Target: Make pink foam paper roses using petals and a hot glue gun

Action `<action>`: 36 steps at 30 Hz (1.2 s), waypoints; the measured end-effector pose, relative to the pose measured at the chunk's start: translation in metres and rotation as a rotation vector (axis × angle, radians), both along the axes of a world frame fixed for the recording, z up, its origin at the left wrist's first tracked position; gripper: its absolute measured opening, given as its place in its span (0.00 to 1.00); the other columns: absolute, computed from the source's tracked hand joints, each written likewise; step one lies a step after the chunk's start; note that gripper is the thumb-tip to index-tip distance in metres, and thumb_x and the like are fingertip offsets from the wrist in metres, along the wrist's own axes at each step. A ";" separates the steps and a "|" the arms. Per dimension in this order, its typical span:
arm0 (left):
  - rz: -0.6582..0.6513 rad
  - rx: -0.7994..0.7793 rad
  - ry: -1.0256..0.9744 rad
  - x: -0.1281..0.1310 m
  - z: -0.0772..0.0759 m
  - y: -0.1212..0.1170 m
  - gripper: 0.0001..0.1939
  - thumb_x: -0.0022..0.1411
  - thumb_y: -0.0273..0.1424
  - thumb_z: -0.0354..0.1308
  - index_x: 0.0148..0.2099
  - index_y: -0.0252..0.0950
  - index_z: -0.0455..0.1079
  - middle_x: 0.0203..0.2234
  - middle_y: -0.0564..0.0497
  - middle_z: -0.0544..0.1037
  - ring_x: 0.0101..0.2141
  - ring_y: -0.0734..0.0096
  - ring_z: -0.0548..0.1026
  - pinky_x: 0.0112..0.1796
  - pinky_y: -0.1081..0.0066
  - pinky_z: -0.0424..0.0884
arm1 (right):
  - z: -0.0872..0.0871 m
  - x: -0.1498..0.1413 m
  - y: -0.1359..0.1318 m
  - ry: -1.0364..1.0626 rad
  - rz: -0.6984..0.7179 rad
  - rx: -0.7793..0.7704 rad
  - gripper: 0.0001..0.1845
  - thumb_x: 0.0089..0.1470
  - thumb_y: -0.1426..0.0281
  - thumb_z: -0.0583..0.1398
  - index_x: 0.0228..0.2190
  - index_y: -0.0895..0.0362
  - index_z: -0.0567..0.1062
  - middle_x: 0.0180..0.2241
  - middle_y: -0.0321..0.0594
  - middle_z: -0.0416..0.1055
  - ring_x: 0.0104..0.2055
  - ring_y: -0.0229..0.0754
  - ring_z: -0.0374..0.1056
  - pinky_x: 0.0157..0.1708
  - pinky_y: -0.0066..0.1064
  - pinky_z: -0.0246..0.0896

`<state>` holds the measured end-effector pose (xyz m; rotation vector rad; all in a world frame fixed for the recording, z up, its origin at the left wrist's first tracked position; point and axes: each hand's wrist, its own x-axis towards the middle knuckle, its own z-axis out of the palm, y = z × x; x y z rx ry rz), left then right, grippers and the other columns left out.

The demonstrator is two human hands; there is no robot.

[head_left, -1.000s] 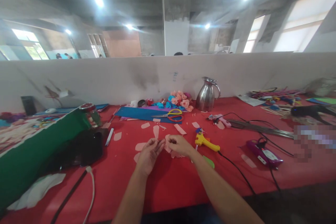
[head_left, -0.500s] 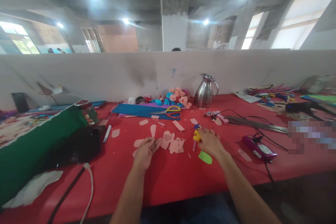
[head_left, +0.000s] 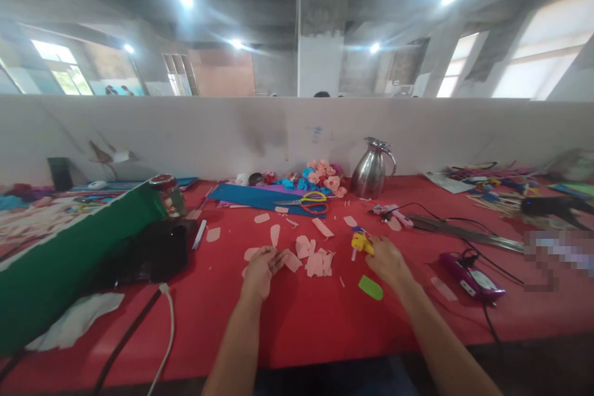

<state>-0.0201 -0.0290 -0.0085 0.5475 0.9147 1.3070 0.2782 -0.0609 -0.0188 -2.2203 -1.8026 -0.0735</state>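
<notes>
My left hand [head_left: 260, 270] is low over the red tabletop among pink paper pieces, its fingers closed together. At their tips is a pink paper piece [head_left: 292, 260], apparently pinched, though the contact is hard to make out. My right hand [head_left: 388, 260] has its fingers around one end of a small yellow hot glue gun [head_left: 360, 242] with a blue part and a translucent stick. Between the hands lies a pile of cut pink paper [head_left: 319, 263]. Nearer me, below the glue gun, rests a green rounded piece [head_left: 370, 288].
Yellow-and-red-handled scissors [head_left: 314, 202] lie on blue sheets [head_left: 245, 195]. Behind them are pink paper flowers [head_left: 327, 176] and a steel jug [head_left: 370, 170]. A purple power strip [head_left: 471, 277] with cords sits to the right. A green-walled box [head_left: 78, 241] stands at left.
My right hand has shifted slightly right, and the yellow glue gun has turned with it. The paper at my left fingertips has moved slightly left of the pile. The whole view has shifted.
</notes>
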 end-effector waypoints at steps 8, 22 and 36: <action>-0.047 -0.101 -0.158 -0.010 0.014 -0.003 0.09 0.52 0.13 0.51 0.26 0.30 0.66 0.21 0.47 0.75 0.32 0.63 0.78 0.37 0.71 0.76 | 0.023 -0.016 -0.005 0.527 -0.011 0.139 0.12 0.51 0.67 0.51 0.33 0.60 0.70 0.27 0.45 0.72 0.29 0.45 0.69 0.26 0.30 0.57; -0.232 -0.053 0.181 0.001 0.007 -0.006 0.08 0.55 0.17 0.50 0.27 0.33 0.61 0.23 0.42 0.77 0.33 0.63 0.78 0.41 0.65 0.73 | 0.050 -0.060 -0.051 0.923 0.459 -0.185 0.23 0.52 0.52 0.52 0.27 0.59 0.72 0.18 0.34 0.65 0.20 0.35 0.60 0.20 0.25 0.53; -0.266 -0.017 0.248 0.004 0.006 -0.008 0.07 0.56 0.18 0.50 0.29 0.33 0.60 0.22 0.44 0.77 0.29 0.66 0.78 0.38 0.67 0.73 | 0.050 -0.083 -0.055 0.587 0.439 -0.284 0.26 0.55 0.51 0.50 0.37 0.59 0.74 0.34 0.45 0.74 0.35 0.45 0.68 0.31 0.28 0.56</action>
